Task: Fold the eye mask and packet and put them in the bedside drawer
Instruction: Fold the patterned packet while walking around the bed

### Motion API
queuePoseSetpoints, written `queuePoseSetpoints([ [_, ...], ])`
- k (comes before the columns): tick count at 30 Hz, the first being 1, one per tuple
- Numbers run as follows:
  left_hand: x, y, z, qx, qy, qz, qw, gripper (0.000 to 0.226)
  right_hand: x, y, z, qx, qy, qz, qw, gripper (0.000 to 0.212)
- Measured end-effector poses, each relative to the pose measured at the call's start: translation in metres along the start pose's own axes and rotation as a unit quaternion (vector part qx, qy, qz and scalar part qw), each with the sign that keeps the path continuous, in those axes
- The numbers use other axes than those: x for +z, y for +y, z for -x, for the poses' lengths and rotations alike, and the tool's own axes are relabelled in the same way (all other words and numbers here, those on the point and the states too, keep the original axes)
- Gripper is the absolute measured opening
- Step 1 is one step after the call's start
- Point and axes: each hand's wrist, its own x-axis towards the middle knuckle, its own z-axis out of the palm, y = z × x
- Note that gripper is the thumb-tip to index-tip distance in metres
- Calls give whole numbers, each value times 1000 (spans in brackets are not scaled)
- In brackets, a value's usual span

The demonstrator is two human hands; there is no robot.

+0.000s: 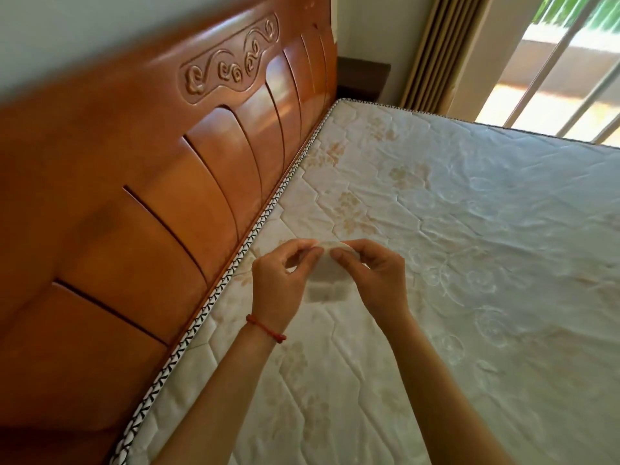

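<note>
A thin, pale, see-through packet hangs above the mattress, held up by both hands at its curved top edge. My left hand, with a red string bracelet at the wrist, pinches the top left part. My right hand pinches the top right part, thumb and fingers curled over the edge. A darker rectangular patch shows through the packet's lower part. I cannot make out an eye mask apart from the packet. No drawer is in view.
A carved orange wooden headboard runs along the left of the mattress. A dark bedside cabinet stands at the far corner, next to a beige curtain and a barred window.
</note>
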Motion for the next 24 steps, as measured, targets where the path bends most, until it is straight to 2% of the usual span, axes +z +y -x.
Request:
queuePoseSetpoints([
  [6,-5,37,-17,17,-2,45,999,17,-6,-37,-14,-32,15,-23,999,29],
  [20,-6,130,-40,84,-18,92,992,5,-39,-128,-37,-118,50,-12,992,25],
  [24,-5,151,-46,119,-11,88,989,12,-47,-147,-40,-135,56,-5,989,23],
])
